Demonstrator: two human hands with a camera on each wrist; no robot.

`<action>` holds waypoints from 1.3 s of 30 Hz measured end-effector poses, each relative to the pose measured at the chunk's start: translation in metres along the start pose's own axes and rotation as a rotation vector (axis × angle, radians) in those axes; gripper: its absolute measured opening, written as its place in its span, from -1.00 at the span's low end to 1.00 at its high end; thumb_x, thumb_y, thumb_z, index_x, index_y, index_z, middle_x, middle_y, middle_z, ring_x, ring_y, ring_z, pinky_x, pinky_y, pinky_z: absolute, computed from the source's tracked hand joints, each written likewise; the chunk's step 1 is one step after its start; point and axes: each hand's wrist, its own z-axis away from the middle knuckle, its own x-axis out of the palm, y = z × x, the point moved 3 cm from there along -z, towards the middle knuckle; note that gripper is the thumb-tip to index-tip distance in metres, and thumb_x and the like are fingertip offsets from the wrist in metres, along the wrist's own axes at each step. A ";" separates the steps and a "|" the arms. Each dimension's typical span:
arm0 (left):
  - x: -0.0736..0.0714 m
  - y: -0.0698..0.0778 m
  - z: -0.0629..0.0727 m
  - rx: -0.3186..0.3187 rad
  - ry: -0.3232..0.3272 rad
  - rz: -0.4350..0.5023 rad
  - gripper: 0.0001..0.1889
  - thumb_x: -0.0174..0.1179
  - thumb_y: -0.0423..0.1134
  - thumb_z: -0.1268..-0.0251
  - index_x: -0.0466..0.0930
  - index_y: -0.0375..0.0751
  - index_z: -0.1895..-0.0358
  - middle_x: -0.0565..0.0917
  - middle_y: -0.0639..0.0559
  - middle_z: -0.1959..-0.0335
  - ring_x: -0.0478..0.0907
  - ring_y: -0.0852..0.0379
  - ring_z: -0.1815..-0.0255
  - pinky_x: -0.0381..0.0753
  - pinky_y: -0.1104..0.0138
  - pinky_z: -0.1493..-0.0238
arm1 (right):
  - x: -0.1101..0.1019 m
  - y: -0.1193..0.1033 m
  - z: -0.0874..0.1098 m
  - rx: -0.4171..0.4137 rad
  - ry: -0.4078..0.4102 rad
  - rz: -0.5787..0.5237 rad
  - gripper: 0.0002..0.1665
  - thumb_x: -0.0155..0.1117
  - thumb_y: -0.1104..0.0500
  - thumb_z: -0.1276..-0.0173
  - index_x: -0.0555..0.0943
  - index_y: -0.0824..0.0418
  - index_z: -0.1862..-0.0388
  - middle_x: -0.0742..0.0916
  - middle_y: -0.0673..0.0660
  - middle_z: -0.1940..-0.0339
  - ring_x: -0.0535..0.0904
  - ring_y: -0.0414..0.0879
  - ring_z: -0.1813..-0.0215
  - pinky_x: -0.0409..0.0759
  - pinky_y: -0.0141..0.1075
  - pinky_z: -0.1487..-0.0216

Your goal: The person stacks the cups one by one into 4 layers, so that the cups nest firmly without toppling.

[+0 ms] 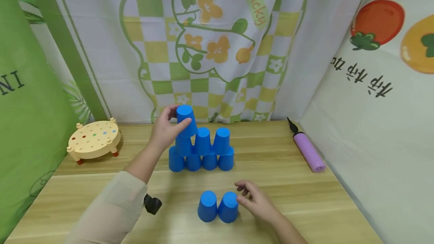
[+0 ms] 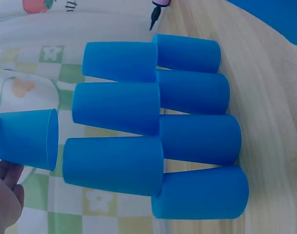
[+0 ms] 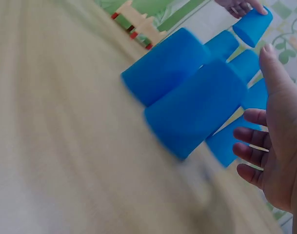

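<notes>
My left hand [image 1: 166,125] grips an upside-down blue cup [image 1: 185,118] between thumb and fingers, over the left end of a cup stack. In the left wrist view that held cup [image 2: 26,139] hangs apart from the stacked cups. The stack has a lower row [image 1: 193,161] of several blue cups and an upper row of three, whose middle cup [image 1: 203,142] is in plain sight. Nearer me, two more upturned cups, a left one [image 1: 207,206] and a right one [image 1: 228,208], stand side by side. Beside the right one is my right hand [image 1: 257,202], fingers loosely bent and holding nothing.
A round cream pegboard stool [image 1: 94,138] with short legs stands at the back left of the table [image 1: 291,195]. At the right lies a purple hand pump [image 1: 308,151] with a black nozzle. A small black object [image 1: 152,204] shows by my left sleeve. Printed curtains [image 1: 217,86] hang behind.
</notes>
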 end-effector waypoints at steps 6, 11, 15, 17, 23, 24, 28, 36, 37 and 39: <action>0.008 -0.004 -0.009 0.002 -0.014 0.012 -0.40 0.32 -0.12 -0.27 0.36 -0.28 -0.31 0.56 -0.22 -0.14 0.46 -0.14 -0.19 0.31 -0.09 -0.39 | 0.010 0.012 0.014 0.040 -0.046 -0.006 -0.15 0.45 -0.12 -0.20 0.40 0.28 -0.33 0.63 0.15 -0.10 0.55 0.00 -0.04 0.58 -0.19 -0.06; 0.013 -0.006 -0.011 0.012 -0.011 0.003 -0.41 0.33 -0.14 -0.27 0.37 -0.28 -0.31 0.57 -0.22 -0.13 0.47 -0.14 -0.18 0.33 -0.05 -0.38 | 0.017 0.015 0.016 0.076 -0.070 0.012 -0.06 0.49 -0.20 -0.11 0.39 0.23 -0.35 0.61 0.08 -0.14 0.55 0.01 -0.10 0.58 -0.12 -0.15; 0.016 -0.008 -0.012 0.026 -0.022 0.002 -0.40 0.33 -0.14 -0.27 0.37 -0.29 -0.31 0.57 -0.21 -0.14 0.48 -0.13 -0.18 0.37 -0.03 -0.36 | 0.021 0.015 0.016 0.102 -0.087 0.011 -0.07 0.48 -0.23 -0.10 0.40 0.20 -0.34 0.61 0.07 -0.18 0.54 0.03 -0.18 0.56 -0.06 -0.22; 0.016 -0.007 -0.013 0.024 -0.025 0.010 -0.40 0.33 -0.14 -0.27 0.37 -0.28 -0.31 0.57 -0.21 -0.15 0.48 -0.13 -0.19 0.37 -0.03 -0.36 | 0.023 0.015 0.016 0.110 -0.095 0.007 -0.08 0.47 -0.23 -0.11 0.40 0.19 -0.34 0.60 0.09 -0.22 0.54 0.07 -0.23 0.54 0.02 -0.25; 0.015 -0.009 -0.012 0.016 -0.027 0.017 -0.40 0.32 -0.16 -0.27 0.36 -0.28 -0.32 0.56 -0.21 -0.15 0.46 -0.13 -0.19 0.35 -0.02 -0.36 | 0.026 0.013 0.014 0.133 -0.107 -0.019 -0.15 0.47 -0.20 -0.13 0.44 0.18 -0.30 0.59 0.15 -0.27 0.50 0.16 -0.31 0.46 0.15 -0.29; 0.015 -0.009 -0.012 0.016 -0.030 0.018 -0.40 0.32 -0.16 -0.28 0.37 -0.28 -0.32 0.56 -0.21 -0.15 0.46 -0.13 -0.19 0.35 -0.02 -0.36 | 0.026 0.012 0.014 0.138 -0.107 -0.026 -0.16 0.47 -0.19 -0.14 0.44 0.17 -0.29 0.59 0.15 -0.26 0.50 0.16 -0.31 0.46 0.16 -0.29; 0.017 -0.008 -0.012 0.017 -0.044 0.017 -0.40 0.31 -0.14 -0.29 0.36 -0.27 -0.34 0.56 -0.21 -0.15 0.46 -0.13 -0.19 0.36 -0.03 -0.34 | 0.024 0.014 0.016 0.154 -0.090 -0.033 -0.19 0.47 -0.18 -0.14 0.46 0.17 -0.28 0.59 0.17 -0.26 0.49 0.19 -0.32 0.46 0.17 -0.29; 0.017 -0.007 -0.010 0.005 -0.051 0.032 -0.39 0.30 -0.13 -0.30 0.35 -0.26 -0.35 0.55 -0.21 -0.16 0.45 -0.13 -0.20 0.34 -0.04 -0.36 | -0.018 -0.002 -0.008 0.211 0.121 -0.065 -0.21 0.51 -0.02 -0.14 0.45 0.22 -0.30 0.63 0.20 -0.21 0.50 0.20 -0.27 0.43 0.22 -0.28; 0.017 -0.008 -0.010 0.006 -0.050 0.030 -0.39 0.30 -0.13 -0.30 0.35 -0.26 -0.35 0.55 -0.22 -0.16 0.45 -0.13 -0.20 0.34 -0.04 -0.36 | -0.027 -0.007 -0.014 0.211 0.155 -0.060 -0.21 0.51 -0.01 -0.14 0.45 0.21 -0.31 0.62 0.20 -0.22 0.50 0.19 -0.27 0.42 0.20 -0.29; 0.017 -0.008 -0.009 0.003 -0.051 0.025 -0.39 0.30 -0.13 -0.30 0.35 -0.25 -0.35 0.55 -0.21 -0.16 0.44 -0.13 -0.20 0.34 -0.04 -0.36 | -0.045 -0.019 -0.030 0.187 0.206 -0.048 -0.24 0.49 0.01 -0.16 0.45 0.20 -0.31 0.61 0.20 -0.23 0.48 0.17 -0.28 0.42 0.19 -0.30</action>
